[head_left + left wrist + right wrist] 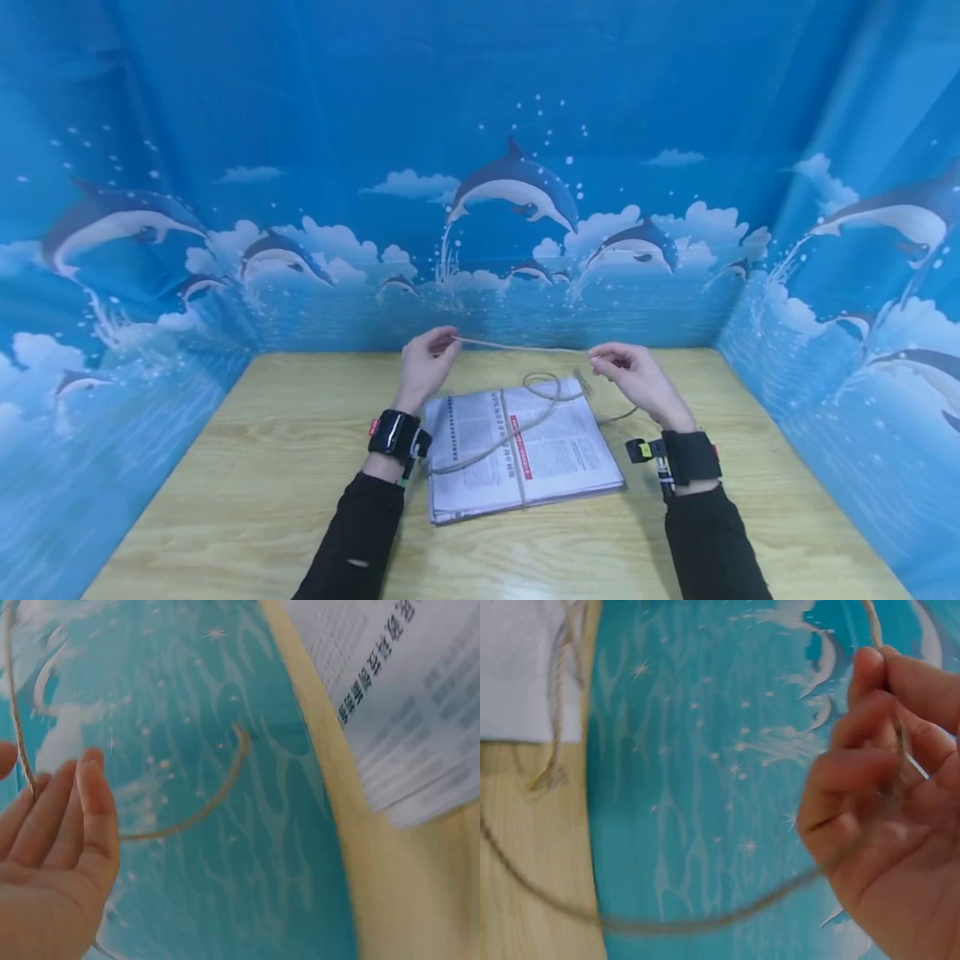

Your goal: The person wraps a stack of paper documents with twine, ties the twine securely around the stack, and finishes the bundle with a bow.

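A length of twine is stretched between my two hands above the far side of the table. My left hand pinches it at one side, and a short free end curves away past the fingers in the left wrist view. My right hand pinches the twine between thumb and index finger; from the palm a slack length droops toward the table. Below and between the hands lies a stack of newspapers. One strand of twine crosses the stack front to back, and a loose loop lies over its top.
The wooden table carries the stack near its middle. Beyond it and at both sides hangs a blue curtain printed with dolphins and clouds. A frayed, knotted twine end sticks out past the stack's far edge.
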